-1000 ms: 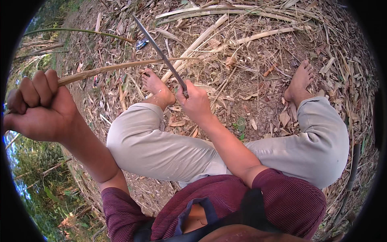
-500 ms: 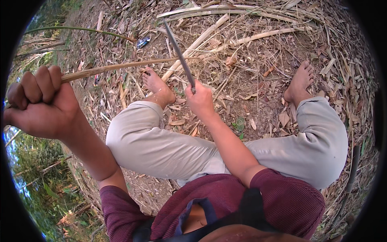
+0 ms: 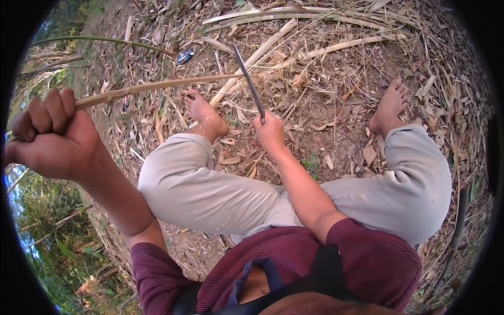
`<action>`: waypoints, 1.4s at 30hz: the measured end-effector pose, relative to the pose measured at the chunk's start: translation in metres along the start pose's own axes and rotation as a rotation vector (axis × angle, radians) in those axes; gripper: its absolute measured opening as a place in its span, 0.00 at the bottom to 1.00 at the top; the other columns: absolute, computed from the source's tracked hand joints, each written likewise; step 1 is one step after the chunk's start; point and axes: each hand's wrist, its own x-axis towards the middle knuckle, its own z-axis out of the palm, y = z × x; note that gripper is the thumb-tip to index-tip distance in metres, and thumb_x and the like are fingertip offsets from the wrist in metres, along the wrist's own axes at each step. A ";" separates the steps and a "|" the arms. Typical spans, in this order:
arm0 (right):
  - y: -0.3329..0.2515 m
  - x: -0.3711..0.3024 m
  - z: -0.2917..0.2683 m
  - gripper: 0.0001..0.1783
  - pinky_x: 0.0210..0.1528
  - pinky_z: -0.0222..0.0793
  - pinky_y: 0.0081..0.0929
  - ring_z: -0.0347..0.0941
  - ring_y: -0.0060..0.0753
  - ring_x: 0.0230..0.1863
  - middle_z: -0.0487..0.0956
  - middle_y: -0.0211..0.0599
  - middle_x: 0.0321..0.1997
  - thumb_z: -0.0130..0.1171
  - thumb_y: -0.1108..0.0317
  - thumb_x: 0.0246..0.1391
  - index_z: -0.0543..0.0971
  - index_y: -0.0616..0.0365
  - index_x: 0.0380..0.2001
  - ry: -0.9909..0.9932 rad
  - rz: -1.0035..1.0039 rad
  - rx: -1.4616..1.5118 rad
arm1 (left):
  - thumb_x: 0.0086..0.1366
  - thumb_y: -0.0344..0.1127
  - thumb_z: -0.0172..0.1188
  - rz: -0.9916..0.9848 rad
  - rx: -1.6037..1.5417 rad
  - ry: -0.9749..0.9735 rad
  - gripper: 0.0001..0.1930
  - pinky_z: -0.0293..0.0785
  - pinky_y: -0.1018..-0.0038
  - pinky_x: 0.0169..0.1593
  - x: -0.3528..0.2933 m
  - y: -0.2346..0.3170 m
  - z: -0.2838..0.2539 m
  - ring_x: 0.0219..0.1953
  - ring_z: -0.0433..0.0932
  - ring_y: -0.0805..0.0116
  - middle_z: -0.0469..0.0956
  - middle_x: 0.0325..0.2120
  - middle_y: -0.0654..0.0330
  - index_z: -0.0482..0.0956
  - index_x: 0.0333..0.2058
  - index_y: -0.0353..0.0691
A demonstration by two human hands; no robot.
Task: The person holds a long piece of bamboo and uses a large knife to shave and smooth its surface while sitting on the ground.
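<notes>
At the left, my left hand (image 3: 58, 134) is closed in a fist round one end of a long, pale brown stick (image 3: 142, 89). The stick runs to the right, across and above my left foot, and thins toward its far end. My right hand (image 3: 270, 131) grips a long, dark-bladed knife (image 3: 248, 77); its handle is hidden inside my fingers. The blade points away from me, slanting to the left, and crosses the stick near its thin end. Whether blade and stick touch there I cannot tell.
My bare left foot (image 3: 205, 113) and right foot (image 3: 389, 106) rest on ground strewn with dry leaves and shavings. Split pale strips (image 3: 294, 16) lie at the far side. A green stem (image 3: 105, 38) and a small blue packet (image 3: 185, 56) are at the far left.
My right hand and the knife have moved a little to the right and nearer to me, toward the stick's thin end. The left hand has shifted only slightly left.
</notes>
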 end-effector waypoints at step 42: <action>0.027 0.012 0.022 0.12 0.33 0.74 0.53 0.79 0.61 0.29 0.80 0.58 0.25 0.54 0.67 0.61 0.76 0.69 0.36 0.001 0.058 -0.090 | 0.73 0.55 0.47 0.035 0.021 -0.016 0.27 0.37 0.74 0.22 -0.005 0.006 -0.003 0.15 0.39 0.78 0.42 0.11 0.71 0.50 0.17 0.52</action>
